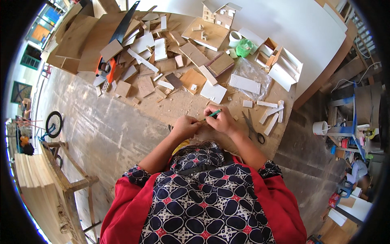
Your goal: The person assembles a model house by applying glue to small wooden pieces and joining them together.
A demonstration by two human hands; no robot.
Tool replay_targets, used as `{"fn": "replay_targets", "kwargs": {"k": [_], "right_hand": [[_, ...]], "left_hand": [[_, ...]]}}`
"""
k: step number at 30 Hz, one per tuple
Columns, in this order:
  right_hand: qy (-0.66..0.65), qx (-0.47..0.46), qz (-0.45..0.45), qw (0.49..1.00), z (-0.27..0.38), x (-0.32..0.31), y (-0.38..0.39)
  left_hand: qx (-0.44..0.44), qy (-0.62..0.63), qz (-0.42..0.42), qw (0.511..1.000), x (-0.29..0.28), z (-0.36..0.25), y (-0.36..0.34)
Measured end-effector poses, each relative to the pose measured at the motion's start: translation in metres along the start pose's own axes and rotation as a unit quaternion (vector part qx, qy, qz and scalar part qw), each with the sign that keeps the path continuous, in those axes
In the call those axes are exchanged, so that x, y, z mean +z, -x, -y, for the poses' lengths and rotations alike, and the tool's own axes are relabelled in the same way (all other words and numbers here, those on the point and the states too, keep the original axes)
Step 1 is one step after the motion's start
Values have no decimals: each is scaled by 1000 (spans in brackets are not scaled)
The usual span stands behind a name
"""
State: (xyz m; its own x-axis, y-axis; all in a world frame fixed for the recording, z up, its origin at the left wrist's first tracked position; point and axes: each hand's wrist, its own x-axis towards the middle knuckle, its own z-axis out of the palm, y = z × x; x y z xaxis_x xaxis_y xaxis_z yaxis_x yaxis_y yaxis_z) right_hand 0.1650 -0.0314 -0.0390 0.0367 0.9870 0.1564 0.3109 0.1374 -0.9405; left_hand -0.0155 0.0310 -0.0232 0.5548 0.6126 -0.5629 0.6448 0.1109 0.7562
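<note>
Both hands meet just below the middle of the frame, at the near edge of a wooden worktable (pixel 162 110). The right hand (pixel 222 121) grips a slim green pen (pixel 213 114) between thumb and fingers, the pen slanting down toward the left hand (pixel 186 127). The left hand's fingers are drawn together in a narrow pinch beside the pen's lower end; I cannot tell whether they hold anything. Right of the right hand lies a pair of scissors (pixel 260 138) with dark handles, and beyond it, white wooden strips (pixel 271 114) overlap near the table's right edge. Wood offcuts (pixel 145 86) crowd the table toward the upper left, where a saw blade (pixel 124 23) slants above them. At top centre, a small model house (pixel 224 17) stands on a board (pixel 215 35), with a green plastic bag (pixel 243 48) near its lower right.
</note>
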Motion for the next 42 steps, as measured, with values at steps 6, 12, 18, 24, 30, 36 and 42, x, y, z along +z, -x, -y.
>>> {"fn": "replay_targets", "kwargs": {"k": [6, 12, 18, 24, 30, 36, 42], "right_hand": [[15, -4, -13, 1000, 5, 2, 1], [31, -14, 17, 999, 2, 0, 1], [-8, 19, -11, 1000, 1, 3, 3], [30, 22, 24, 999, 2, -1, 1], [-66, 55, 58, 995, -7, -17, 1], [206, 196, -72, 956, -1, -49, 32], [247, 173, -217, 929, 8, -68, 44]], "left_hand": [[15, -30, -17, 999, -1, -3, 2], [17, -2, -28, 999, 3, 3, 0], [40, -30, -21, 999, 3, 6, -5], [25, -21, -19, 999, 5, 8, -3], [68, -79, -24, 994, 3, 10, -4], [61, 42, -55, 996, 6, 18, 5], [39, 47, -31, 998, 4, 10, 9]]}}
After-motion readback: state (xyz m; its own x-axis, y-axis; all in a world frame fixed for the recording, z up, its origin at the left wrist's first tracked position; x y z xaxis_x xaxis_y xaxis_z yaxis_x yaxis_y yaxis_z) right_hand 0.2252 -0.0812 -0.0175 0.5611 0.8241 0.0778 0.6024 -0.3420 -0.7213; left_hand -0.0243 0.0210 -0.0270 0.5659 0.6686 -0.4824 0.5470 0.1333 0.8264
